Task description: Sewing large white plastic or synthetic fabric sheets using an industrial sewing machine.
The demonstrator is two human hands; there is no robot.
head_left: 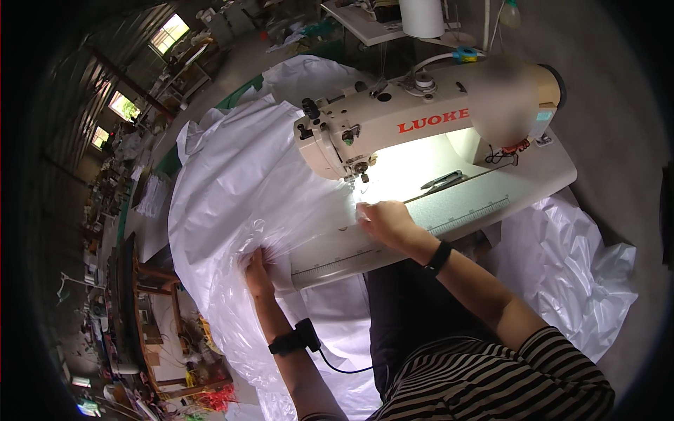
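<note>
Sewing machine (421, 105): smooth, painted-looking casing, low sheen. Left of it, your sheeting (232, 161): thin plastic-looking film, glossy, creased. Beneath it, worktop (463, 202): smooth, softly reflective. Under its arm, snips (444, 181): metallic-looking. In front of it, your shirt (484, 375): matt cloth.

I'd call this a sewing workshop. A big industrial sewing machine (414, 119) sits on a desk (537, 172) with ruler marks along its front, a lamp's glow under its arm, and broad white sheeting (232, 158) heaped around it. A white spool (423, 17) stands by a second desk (358, 22). Over by the small windows (168, 34), dim and bent from here, it seems to be more piled-up work clutter (133, 151).
</note>
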